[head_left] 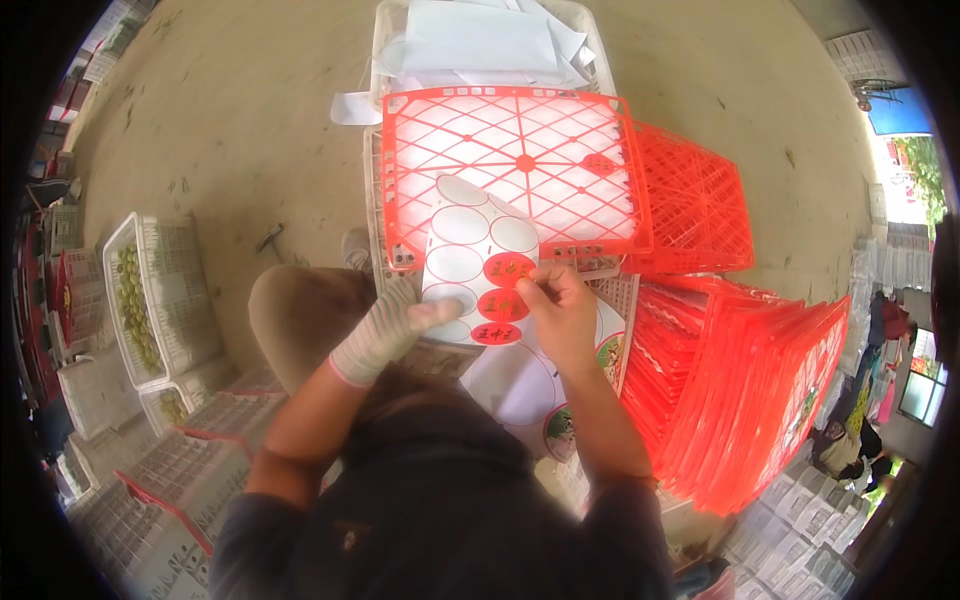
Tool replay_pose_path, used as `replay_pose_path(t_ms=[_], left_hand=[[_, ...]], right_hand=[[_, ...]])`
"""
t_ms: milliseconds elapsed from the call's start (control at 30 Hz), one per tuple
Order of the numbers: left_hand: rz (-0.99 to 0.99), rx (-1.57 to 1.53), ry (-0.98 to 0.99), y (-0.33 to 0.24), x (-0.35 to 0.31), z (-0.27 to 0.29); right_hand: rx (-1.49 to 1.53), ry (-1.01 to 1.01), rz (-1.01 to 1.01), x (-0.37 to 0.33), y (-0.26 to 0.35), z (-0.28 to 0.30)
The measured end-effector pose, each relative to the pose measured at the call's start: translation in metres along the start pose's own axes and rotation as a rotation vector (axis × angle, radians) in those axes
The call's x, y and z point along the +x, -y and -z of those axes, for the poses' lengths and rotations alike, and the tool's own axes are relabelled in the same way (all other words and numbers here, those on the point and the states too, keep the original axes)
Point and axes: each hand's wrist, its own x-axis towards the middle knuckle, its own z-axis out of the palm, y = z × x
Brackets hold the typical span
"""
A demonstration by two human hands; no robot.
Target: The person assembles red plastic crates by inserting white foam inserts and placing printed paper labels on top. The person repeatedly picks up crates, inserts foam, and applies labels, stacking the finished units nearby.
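In front of me I hold up a white sticker sheet (462, 233) marked with ovals. Its left side is bare oval outlines, and several red oval stickers (501, 304) run down its right side. My left hand (385, 325), in a pale striped glove, grips the sheet's lower left edge with the thumb on top. The bare fingers of my right hand (560, 305) pinch at the edge of the upper red sticker; whether it is lifted there I cannot tell. Just beyond lies a red lattice plastic lid (525, 163) over white lining, with one red oval on its right part.
A white crate of paper sheets (480, 40) stands at the far side. Another red lattice piece (690, 200) and a leaning stack of red lids (715, 390) are on the right. More printed sheets (510, 385) lie below my hands. A crate of green fruit (140, 300) stands left.
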Motion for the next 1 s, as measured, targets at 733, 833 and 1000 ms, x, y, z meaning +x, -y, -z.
replay_pose_path(t_ms=[733, 833, 1000], left_hand=[[-0.124, 0.603, 0.015, 0.054, -0.006, 0.016], [0.039, 0.728, 0.079, 0.015, -0.013, 0.007], [-0.117, 0.558, 0.04, 0.055, -0.015, 0.021]], right_hand=[[-0.401, 0.298, 0.246, -0.001, 0.004, 0.003], [-0.406, 0.251, 0.095, -0.008, 0.018, -0.002], [-0.325, 0.211, -0.009, -0.007, 0.02, -0.021]])
